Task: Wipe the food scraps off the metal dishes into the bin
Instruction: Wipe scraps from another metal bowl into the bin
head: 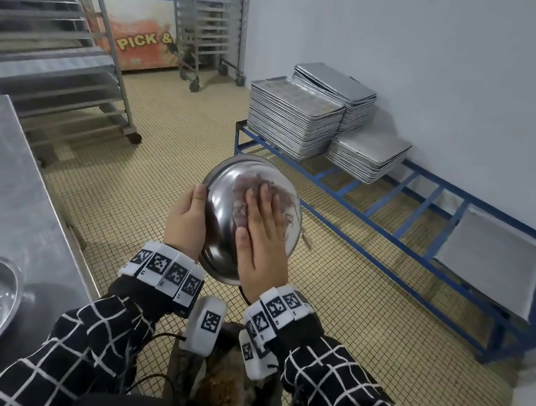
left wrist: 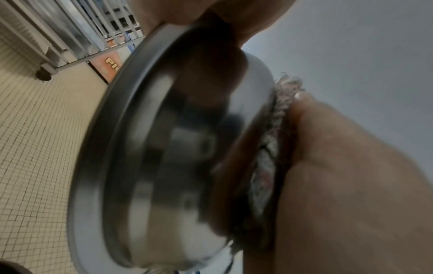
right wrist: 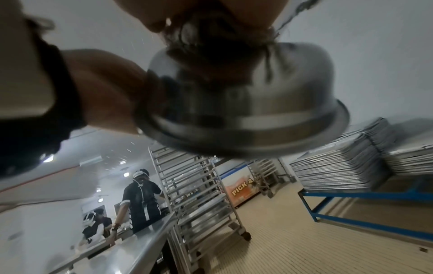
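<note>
i am gripping the metal dish point(head: 227, 198) by its rim in my left hand point(head: 187, 220) while my right hand point(head: 264, 245), fingers flat, is pressing a cloth point(head: 281, 191) against it above the bin point(head: 223, 393); next, judging, sweeping downward.

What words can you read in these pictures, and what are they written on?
"PICK &": yellow letters on the orange front of the chest freezer by the far wall; a rack hides the rest. The right wrist view shows the same words.
"PIC": the same sign in the left wrist view, cut off by the metal dish.
The black and white squares on the wrist bands are patterns, not words.
No other writing can be read.
</note>
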